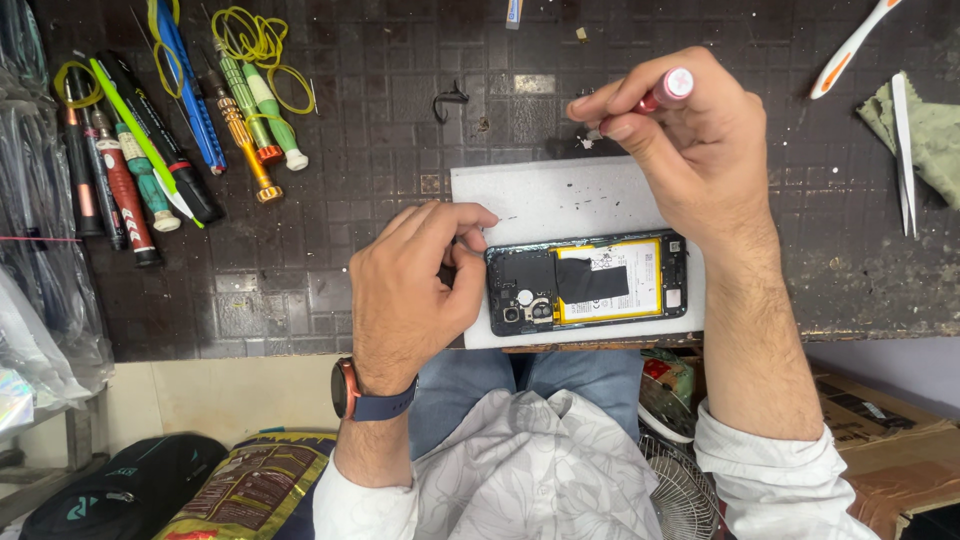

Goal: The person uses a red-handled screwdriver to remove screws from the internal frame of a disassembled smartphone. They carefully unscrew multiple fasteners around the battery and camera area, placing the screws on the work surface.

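The right hand (700,150) pinches a red-handled screwdriver (668,90) between thumb and fingers, just beyond the far edge of the opened phone (587,281). The left hand (415,290) is closed on the phone's camera end, steadying it (back cover off, yellow battery showing). The phone lies on a white mat (540,200); spare screwdrivers (160,130) lie well left of the phone.

Light: bright, even, from above.
Shadows: soft, short, under both hands.
Glare: mild sheen on plastic bags (40,340), left edge.
Focus: sharp centre; slight edge stretching.
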